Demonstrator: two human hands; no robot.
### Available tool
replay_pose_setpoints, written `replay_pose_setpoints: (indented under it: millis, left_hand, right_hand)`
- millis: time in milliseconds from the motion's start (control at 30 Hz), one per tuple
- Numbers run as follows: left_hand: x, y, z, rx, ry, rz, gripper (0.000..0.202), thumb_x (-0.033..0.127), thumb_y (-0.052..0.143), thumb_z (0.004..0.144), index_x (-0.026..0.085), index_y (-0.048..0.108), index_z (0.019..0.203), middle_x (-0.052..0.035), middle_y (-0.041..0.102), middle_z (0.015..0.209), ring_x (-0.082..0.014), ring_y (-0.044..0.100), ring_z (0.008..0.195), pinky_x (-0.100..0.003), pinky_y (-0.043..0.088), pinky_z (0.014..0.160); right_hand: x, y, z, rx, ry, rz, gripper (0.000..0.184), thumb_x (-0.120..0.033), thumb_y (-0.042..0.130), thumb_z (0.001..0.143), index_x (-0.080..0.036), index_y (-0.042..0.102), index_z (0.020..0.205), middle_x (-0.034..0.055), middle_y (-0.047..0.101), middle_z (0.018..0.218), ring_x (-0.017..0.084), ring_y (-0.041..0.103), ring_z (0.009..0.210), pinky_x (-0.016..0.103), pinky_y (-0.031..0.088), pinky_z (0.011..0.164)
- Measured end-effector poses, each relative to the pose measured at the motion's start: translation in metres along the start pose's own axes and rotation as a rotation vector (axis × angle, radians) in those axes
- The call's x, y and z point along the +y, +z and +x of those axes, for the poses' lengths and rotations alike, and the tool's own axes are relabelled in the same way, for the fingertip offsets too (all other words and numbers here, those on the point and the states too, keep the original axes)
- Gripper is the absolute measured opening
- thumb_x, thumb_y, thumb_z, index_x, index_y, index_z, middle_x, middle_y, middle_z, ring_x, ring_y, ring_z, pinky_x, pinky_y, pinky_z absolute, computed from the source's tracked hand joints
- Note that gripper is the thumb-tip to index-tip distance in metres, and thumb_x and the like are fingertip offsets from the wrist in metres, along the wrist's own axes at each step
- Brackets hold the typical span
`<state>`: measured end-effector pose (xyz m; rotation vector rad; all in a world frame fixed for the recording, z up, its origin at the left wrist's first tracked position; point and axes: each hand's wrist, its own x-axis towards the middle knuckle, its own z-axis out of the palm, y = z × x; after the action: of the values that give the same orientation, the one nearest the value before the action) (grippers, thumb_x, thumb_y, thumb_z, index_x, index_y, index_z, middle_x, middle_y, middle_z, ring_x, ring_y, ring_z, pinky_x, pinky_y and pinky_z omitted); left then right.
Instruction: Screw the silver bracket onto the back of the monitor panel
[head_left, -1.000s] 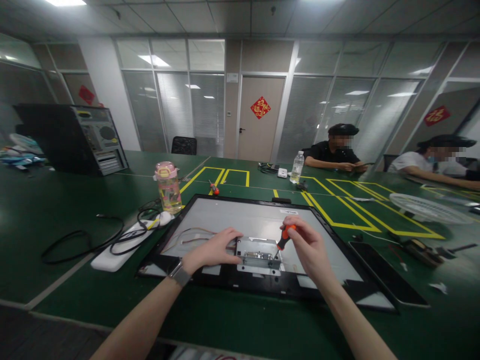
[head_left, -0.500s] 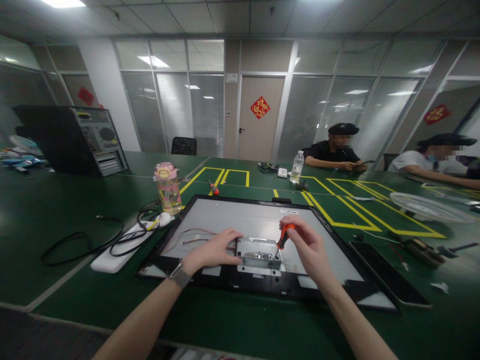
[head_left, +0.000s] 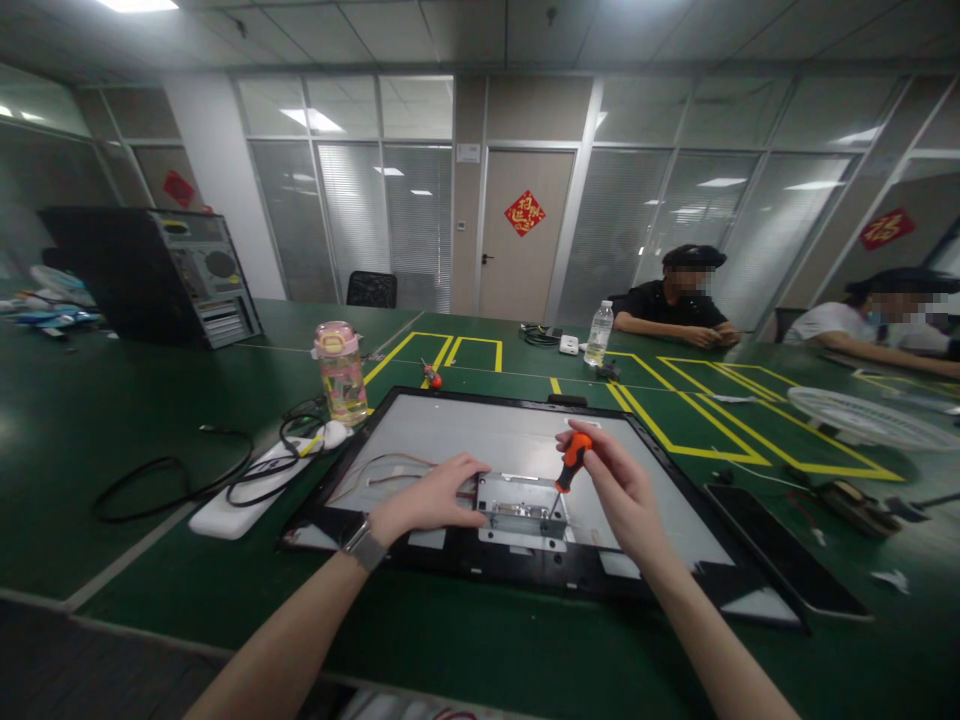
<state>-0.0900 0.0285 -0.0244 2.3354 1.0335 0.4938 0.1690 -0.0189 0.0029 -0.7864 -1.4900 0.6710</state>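
Observation:
A display panel [head_left: 480,425] with a black frame lies flat on the table, its pale back facing up. Near its front edge sits a silver metal bracket [head_left: 525,487]. My left hand [head_left: 435,497] holds the bracket's left end, thumb on the near side and fingers on the far side. Between the fingertips of my right hand [head_left: 619,480] is an orange and black screwdriver [head_left: 576,460]. Its shaft points down into the right part of the bracket; the exact contact of the tip is too small to make out. Thin wires [head_left: 382,468] run across the panel left of the bracket.
Left of the panel are a pink-lidded bottle [head_left: 341,375], a white power strip [head_left: 247,495] and black cables [head_left: 169,490]. Behind lie another screwdriver [head_left: 432,376] and a water bottle [head_left: 599,335]. A dark phone-like slab [head_left: 787,550] lies right. Two people sit across the table.
The camera view has shifted slightly. In my right hand the screwdriver's handle has turned, showing more orange. My left hand stays on the bracket.

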Motion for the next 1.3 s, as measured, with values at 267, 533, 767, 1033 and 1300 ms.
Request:
replay_pose_setpoints:
  millis: [267, 533, 767, 1033, 1300]
  left_hand:
    - [0.0003, 0.0000, -0.0005, -0.001, 0.006, 0.001, 0.064, 0.038, 0.072, 0.071, 0.024, 0.049, 0.129, -0.0069, 0.051, 0.124, -0.0252, 0.052, 0.111, -0.033, 0.040, 0.097]
    - [0.0023, -0.0011, -0.0009, -0.004, -0.003, 0.000, 0.063, 0.039, 0.072, 0.071, 0.025, 0.049, 0.129, -0.0065, 0.051, 0.123, -0.0257, 0.052, 0.111, -0.034, 0.041, 0.096]
    - [0.0020, -0.0002, -0.0001, 0.003, 0.001, 0.001, 0.063, 0.037, 0.073, 0.071, 0.025, 0.050, 0.128, -0.0064, 0.052, 0.122, -0.0251, 0.053, 0.108, -0.033, 0.042, 0.094]
    - [0.0042, -0.0020, -0.0012, 0.000, -0.003, 0.006, 0.063, 0.035, 0.073, 0.071, 0.024, 0.050, 0.128, -0.0066, 0.051, 0.123, -0.0255, 0.052, 0.111, -0.032, 0.041, 0.096]
    - [0.0003, 0.0005, 0.0007, 0.001, 0.007, 0.003, 0.062, 0.035, 0.073, 0.070, 0.023, 0.051, 0.127, -0.0063, 0.052, 0.122, -0.0257, 0.052, 0.111, -0.033, 0.040, 0.096]
  right_hand:
    - [-0.0012, 0.0022, 0.0002, 0.063, -0.068, -0.087, 0.020, -0.036, 0.061, 0.085, -0.025, 0.069, 0.100, 0.0058, 0.066, 0.096, 0.021, 0.063, 0.091, 0.034, 0.053, 0.078]
    - [0.0011, 0.0020, 0.0001, 0.042, -0.038, -0.086, 0.029, -0.035, 0.051, 0.092, -0.025, 0.061, 0.116, 0.0065, 0.068, 0.098, 0.021, 0.065, 0.089, 0.037, 0.052, 0.082]
    - [0.0020, 0.0037, 0.0000, 0.121, -0.149, -0.206, 0.017, -0.029, 0.063, 0.083, -0.026, 0.068, 0.099, 0.0053, 0.062, 0.095, 0.021, 0.060, 0.090, 0.035, 0.050, 0.079]
    - [-0.0005, 0.0034, -0.0049, 0.073, -0.130, -0.189, 0.027, -0.028, 0.051, 0.091, -0.026, 0.062, 0.116, 0.0079, 0.067, 0.109, 0.022, 0.066, 0.091, 0.040, 0.051, 0.083]
    - [0.0069, 0.0030, 0.0000, 0.188, -0.209, -0.298, 0.016, -0.027, 0.067, 0.080, -0.024, 0.066, 0.096, 0.0039, 0.057, 0.087, 0.019, 0.057, 0.081, 0.034, 0.048, 0.072]
